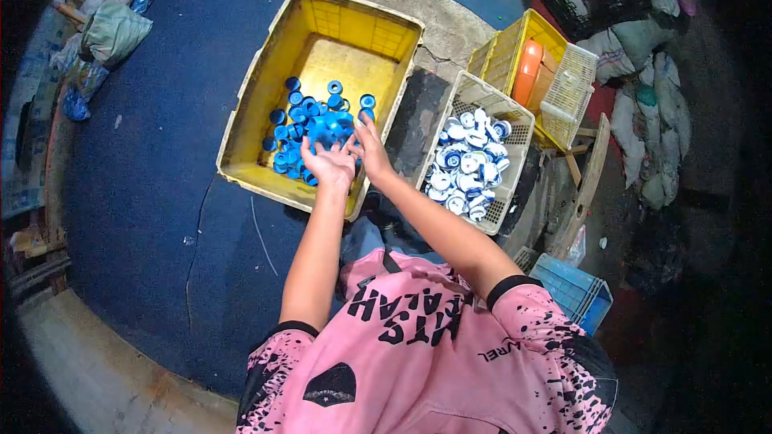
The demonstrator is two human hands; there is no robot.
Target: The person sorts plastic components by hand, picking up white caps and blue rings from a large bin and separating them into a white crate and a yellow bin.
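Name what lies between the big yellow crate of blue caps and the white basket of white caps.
In the head view, a dark slab-like block fills the gap between the yellow crate and the white basket. The right hand reaches across the crate's rim beside it.

1. We see a yellow crate (241,124) of hard plastic, its inner floor shining slightly under the light.
2. The blue caps (310,124) in it look like smooth, glossy plastic.
3. We find the white basket (515,124) to be plastic lattice; the white and blue caps (466,165) inside have a smooth sheen.
4. The blue mat (153,153) under the crate reads as matt and cloth-like.
5. We see a grey slab (438,12) behind the crate, rough, cracked and dull.
6. The pink shirt (434,362) we wear is soft printed cloth, matt.
7. The sacks (651,124) at the right look like coarse woven fabric.
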